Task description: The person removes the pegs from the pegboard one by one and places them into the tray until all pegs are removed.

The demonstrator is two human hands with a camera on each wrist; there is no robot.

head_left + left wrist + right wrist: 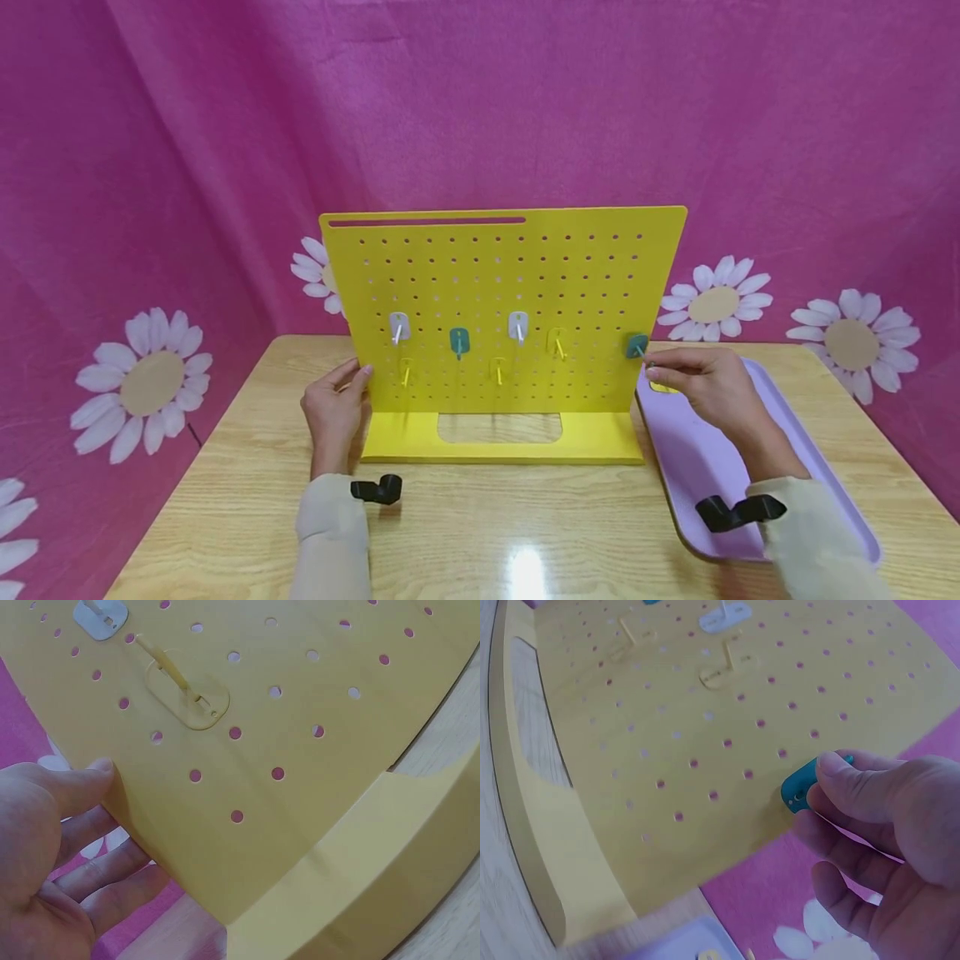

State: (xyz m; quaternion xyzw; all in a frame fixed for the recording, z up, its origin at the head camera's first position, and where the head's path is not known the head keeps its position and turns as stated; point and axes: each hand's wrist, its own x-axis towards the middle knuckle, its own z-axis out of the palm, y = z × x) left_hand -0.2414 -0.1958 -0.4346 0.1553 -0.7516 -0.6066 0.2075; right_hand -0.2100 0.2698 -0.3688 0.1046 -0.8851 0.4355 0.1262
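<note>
A yellow pegboard (pixel 450 292) stands upright on its base. My left hand (pixel 335 408) grips its left edge, the thumb (pixel 90 780) on the front face and the other fingers reaching behind. At the right edge, my right hand (pixel 708 387) pinches a teal hook (pixel 801 784) between thumb and fingers; whether its pegs sit in the holes is hidden. Hooks on the board include a white hook (pixel 400 327), another white hook (pixel 518 326), a teal hook (pixel 460 341), and yellow hooks, one of them (pixel 557 342) right of centre.
A lilac tray (pixel 693 467) lies on the wooden table (pixel 465 533) beneath my right forearm, with a yellow piece (pixel 663 387) at its far end. Behind the board hangs a magenta cloth (pixel 480 100) with white flowers.
</note>
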